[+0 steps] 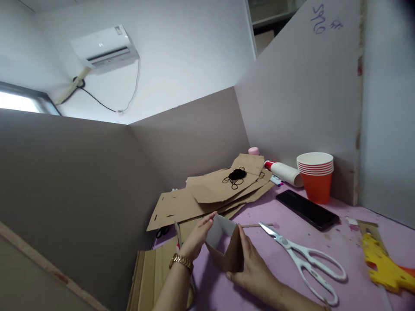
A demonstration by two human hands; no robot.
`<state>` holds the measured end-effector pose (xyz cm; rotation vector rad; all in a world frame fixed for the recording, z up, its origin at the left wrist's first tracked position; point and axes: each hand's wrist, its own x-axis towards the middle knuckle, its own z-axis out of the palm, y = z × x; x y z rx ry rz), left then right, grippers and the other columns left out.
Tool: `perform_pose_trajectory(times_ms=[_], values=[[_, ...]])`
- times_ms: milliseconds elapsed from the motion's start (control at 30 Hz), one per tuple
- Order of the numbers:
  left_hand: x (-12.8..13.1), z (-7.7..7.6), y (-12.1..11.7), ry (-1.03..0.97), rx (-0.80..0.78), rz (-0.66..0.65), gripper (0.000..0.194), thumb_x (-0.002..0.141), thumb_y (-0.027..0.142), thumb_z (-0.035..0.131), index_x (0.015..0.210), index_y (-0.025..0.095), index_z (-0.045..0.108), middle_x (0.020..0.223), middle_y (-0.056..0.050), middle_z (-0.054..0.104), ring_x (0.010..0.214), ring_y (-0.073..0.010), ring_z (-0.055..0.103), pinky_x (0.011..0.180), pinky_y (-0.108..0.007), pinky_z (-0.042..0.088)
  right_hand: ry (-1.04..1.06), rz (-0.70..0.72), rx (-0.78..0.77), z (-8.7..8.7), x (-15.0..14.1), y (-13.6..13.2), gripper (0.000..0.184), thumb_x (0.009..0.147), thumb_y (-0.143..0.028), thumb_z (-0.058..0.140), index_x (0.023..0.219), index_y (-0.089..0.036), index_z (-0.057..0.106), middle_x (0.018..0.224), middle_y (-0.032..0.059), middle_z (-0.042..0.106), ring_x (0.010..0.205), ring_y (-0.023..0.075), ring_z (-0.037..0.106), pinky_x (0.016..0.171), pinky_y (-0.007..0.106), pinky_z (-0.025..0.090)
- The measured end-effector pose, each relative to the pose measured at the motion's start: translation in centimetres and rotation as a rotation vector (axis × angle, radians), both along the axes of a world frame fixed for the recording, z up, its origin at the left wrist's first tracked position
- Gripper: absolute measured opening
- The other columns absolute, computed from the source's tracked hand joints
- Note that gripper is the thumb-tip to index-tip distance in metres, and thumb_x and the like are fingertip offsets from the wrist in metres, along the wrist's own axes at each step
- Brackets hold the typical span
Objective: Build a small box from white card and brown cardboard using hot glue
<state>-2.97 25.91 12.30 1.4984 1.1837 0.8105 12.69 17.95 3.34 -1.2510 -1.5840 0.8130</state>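
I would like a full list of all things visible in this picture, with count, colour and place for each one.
folded cardboard piece: one, brown outside and white inside, on the table between both hands
cardboard sheets: several, brown, piled at the back of the table
scissors: one, white handles, open, right of the hands
phone: one, black, flat, beside the cups
paper cups: one stack, orange with white rims, back right
glue bottle: one, white, lying left of the cups
yellow tool: one, far right edge
table: one, pink top
air conditioner: one, white, on the wall
wristwatch: one, gold, left wrist
left hand: touching the folded piece
right hand: holding the folded piece
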Motion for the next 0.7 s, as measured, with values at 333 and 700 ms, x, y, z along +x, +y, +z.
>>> perform_pose_trajectory(times_ms=[333,700], values=[[0.08,-0.13,0.01,-0.006,-0.008,0.025,0.056,0.079,0.047,0.061,0.128,0.02,0.054,0.129,-0.012,0.06,0.112,-0.0231,0.057,0.095,-0.037,0.041,0.013,0.005,0.032,-0.42,-0.01,0.18,0.114,0.058,-0.017,0.066,0.145,-0.016,-0.007,0.148,0.0201,0.026,0.138,0.0311,0.025,0.11,0.047,0.027],[0.39,-0.37,0.15,-0.017,-0.006,0.055,0.052,0.078,0.046,0.062,0.122,0.019,0.058,0.135,-0.012,0.055,0.116,-0.0241,0.054,0.098,-0.037,0.04,0.026,0.008,0.03,-0.01,-0.01,0.07,0.113,0.056,-0.015,0.065,0.145,-0.013,-0.005,0.149,0.0204,0.026,0.138,0.0285,0.025,0.112,0.043,0.024]])
